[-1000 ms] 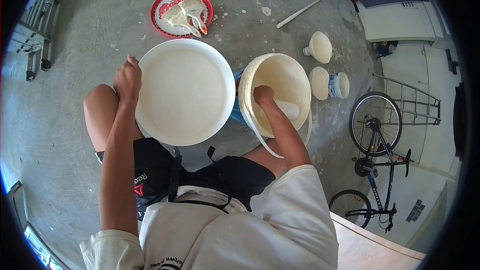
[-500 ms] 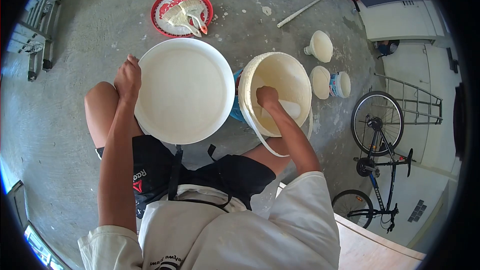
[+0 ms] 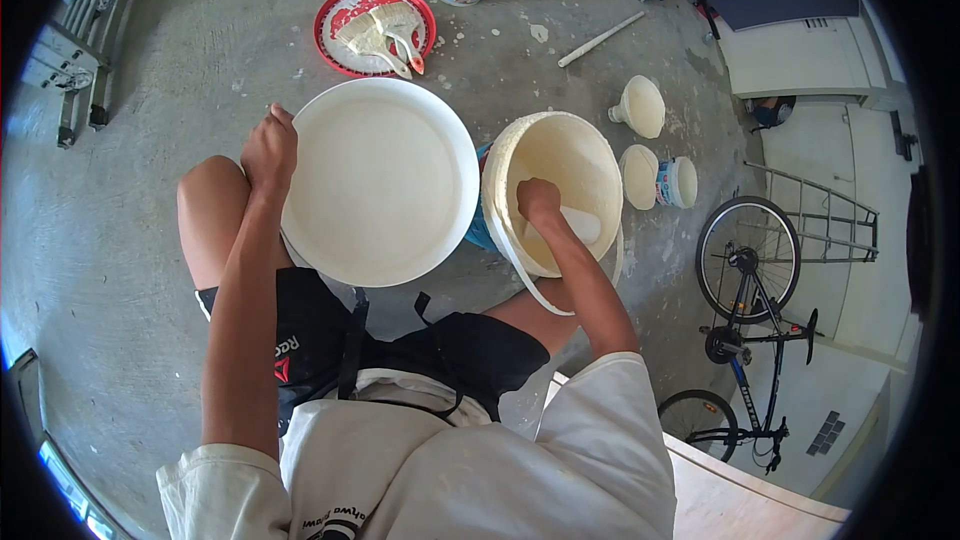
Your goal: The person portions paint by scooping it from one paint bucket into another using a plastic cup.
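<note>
Concrete floor (image 3: 140, 240): I'm seeing splatters.
Left hand (image 3: 270, 148): gripping the basin (image 3: 466, 180) rim.
Right hand (image 3: 540, 198): clenching a cup (image 3: 580, 225) inside the bucket (image 3: 570, 152); I'd be scooping slowly.

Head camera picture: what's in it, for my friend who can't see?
A person crouched on a concrete floor grips the rim of a big white tub with the left hand; the right hand is inside a paint-crusted bucket beside it.

**Concrete Floor in Bright Daylight**

A bare grey concrete floor (image 3: 130, 240), flecked with pale spatter, filled the scene in bright daylight. A metal rack (image 3: 80, 50) lay at 10 o'clock, a white cabinet (image 3: 790, 55) at 2, a black bicycle (image 3: 722, 345) at 4 and a wooden board (image 3: 740, 505) at 5.
</note>
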